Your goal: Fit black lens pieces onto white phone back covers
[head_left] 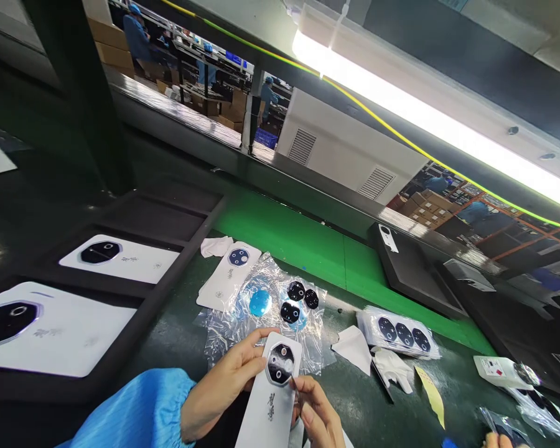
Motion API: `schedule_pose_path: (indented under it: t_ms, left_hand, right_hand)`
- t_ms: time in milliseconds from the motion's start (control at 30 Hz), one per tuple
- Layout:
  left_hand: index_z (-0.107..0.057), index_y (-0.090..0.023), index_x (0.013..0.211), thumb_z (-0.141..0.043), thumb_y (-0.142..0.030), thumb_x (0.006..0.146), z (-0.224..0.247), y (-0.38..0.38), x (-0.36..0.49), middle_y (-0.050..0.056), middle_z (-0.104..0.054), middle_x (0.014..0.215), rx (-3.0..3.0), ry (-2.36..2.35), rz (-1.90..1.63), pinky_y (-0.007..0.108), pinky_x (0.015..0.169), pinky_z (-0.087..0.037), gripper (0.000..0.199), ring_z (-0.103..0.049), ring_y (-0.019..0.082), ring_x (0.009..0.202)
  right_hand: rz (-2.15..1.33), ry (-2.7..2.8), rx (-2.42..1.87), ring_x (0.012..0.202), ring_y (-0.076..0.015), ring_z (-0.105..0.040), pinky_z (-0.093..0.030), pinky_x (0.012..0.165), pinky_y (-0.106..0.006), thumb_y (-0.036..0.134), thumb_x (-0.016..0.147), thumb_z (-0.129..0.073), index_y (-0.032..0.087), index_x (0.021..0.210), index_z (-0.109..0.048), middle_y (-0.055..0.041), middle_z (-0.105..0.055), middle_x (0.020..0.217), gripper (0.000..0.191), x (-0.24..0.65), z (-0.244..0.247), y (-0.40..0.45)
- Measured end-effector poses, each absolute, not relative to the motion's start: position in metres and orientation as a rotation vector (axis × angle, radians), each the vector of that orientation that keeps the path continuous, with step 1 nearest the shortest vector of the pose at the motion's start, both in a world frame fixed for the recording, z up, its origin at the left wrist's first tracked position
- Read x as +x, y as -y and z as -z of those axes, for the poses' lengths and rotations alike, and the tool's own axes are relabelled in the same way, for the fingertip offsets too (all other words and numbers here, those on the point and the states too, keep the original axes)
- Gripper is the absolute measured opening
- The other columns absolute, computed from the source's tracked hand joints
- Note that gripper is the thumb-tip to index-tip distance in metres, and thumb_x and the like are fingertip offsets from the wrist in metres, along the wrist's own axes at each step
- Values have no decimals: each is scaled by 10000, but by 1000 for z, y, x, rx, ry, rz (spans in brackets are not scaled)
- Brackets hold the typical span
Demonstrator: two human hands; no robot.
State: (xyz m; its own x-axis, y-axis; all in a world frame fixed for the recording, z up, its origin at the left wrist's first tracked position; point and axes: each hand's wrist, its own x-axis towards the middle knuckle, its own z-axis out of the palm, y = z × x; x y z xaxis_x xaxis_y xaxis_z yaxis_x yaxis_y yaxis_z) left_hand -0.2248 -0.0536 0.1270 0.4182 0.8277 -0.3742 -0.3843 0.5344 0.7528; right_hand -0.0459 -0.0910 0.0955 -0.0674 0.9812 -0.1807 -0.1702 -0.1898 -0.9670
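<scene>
A white phone back cover (261, 414) is held up at the bottom centre, tilted, with a glossy black octagonal camera lens plate (280, 364) near its top. My left hand (231, 376), below a blue sleeve, grips the cover's left edge and top corner. My right hand (316, 410) pinches its right edge, fingertips close to the lens plate's lower corner. Just beyond the hands, loose black lens covers (290, 312) and a round blue film piece (260, 303) lie on clear plastic bags (228, 330). Another white back cover (221, 280) lies to their left.
Black foam trays (168, 277) at left carry white covers (142, 256). At right are bagged lens plates (399, 333), crumpled white wipes (392, 367), yellow paper (432, 395) and a bottle (504, 371). Another person's hand (497, 440) shows at lower right. A green conveyor belt (298, 239) runs behind.
</scene>
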Motion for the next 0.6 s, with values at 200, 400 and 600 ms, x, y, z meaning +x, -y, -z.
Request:
schedule_pose_path:
  t_ms: [200, 400, 600]
  left_hand:
    - [-376, -223, 1295, -608, -363, 765, -124, 53, -227, 21, -669, 960, 637, -797, -852, 291, 800, -458, 595, -605, 196, 902]
    - [-376, -224, 1302, -615, -363, 758, -118, 51, -226, 28, -670, 1048, 637, -799, -865, 292, 814, -468, 611, -612, 199, 915]
    - [-399, -218, 1282, -611, -381, 768, -118, 52, -226, 34, -670, 1061, 650, -795, -875, 296, 838, -470, 580, -615, 204, 936]
  right_hand:
    - [-1545, 864, -1184, 594, -120, -441, -358, 586, -241, 565, 542, -797, 176, 805, -719, -9, -554, 629, 476, -48, -102, 78]
    - [-1530, 867, -1186, 592, -115, -437, -345, 577, -222, 564, 540, -794, 203, 771, -725, -5, -561, 624, 434, -50, -101, 75]
    - [-1514, 906, -1205, 593, -124, -460, -361, 588, -237, 582, 560, -770, 194, 801, -724, -19, -585, 669, 459, -49, -99, 74]
